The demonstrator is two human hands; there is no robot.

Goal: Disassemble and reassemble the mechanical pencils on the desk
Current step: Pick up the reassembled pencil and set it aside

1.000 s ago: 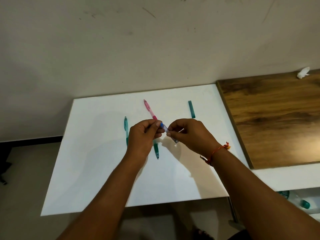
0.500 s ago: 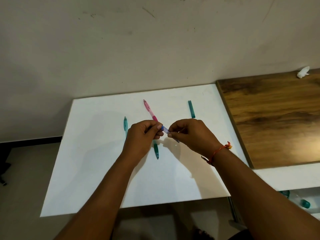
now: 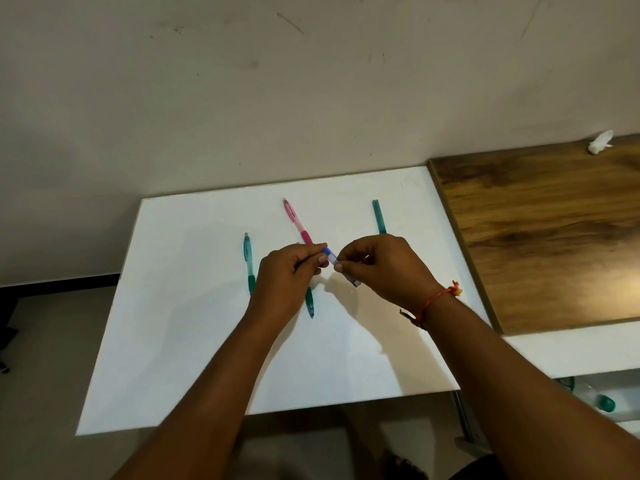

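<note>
The left hand (image 3: 287, 275) and the right hand (image 3: 384, 268) each pinch one end of a slim blue pencil (image 3: 330, 255) just above the smooth white desk (image 3: 173, 341) (its clear lower end pokes out under the right palm). Flat on the desk lie a glossy pink pencil (image 3: 296, 221) beyond the hands, a translucent teal pencil (image 3: 248, 261) to their left, a straight teal barrel (image 3: 379, 216) far right, and a pointed teal tip (image 3: 309, 301) partly hidden by the left hand. A dark-grained wooden top (image 3: 536, 237) meets the desk's right edge.

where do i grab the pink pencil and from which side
Pinch the pink pencil across its pale upper barrel, coming straight down from above. It lies flat on the white desk, slanting away leftward, far half bare; its near end sits behind the left hand.
</note>
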